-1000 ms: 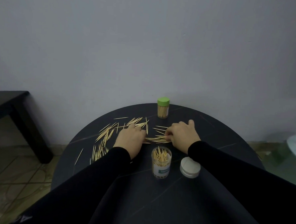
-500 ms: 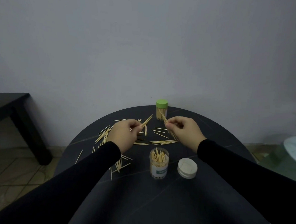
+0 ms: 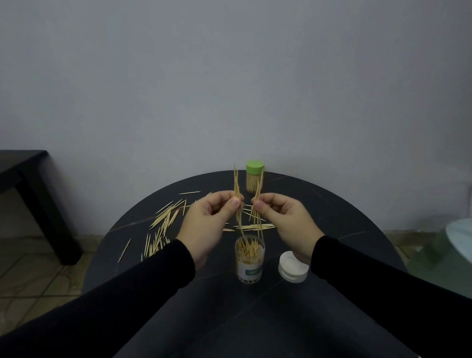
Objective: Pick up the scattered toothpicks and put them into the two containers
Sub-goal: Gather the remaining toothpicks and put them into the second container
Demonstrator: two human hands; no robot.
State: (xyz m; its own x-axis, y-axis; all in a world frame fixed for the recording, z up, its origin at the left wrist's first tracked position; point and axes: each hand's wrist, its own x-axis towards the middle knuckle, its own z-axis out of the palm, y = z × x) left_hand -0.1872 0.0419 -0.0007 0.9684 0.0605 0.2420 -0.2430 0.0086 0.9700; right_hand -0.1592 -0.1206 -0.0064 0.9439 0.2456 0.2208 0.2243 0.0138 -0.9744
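Left hand: we pinched one upright bunch of toothpicks, centre frame.
Right hand: we pinched a second bunch.
Jars: two; open jar below both bunches, green-lidded jar behind.
Loose toothpicks: too many to count, left of centre.
Loose lid: one.

containers: 2 | loose white lid: 1 | hands: 2 | scattered toothpicks: dozens, uncountable
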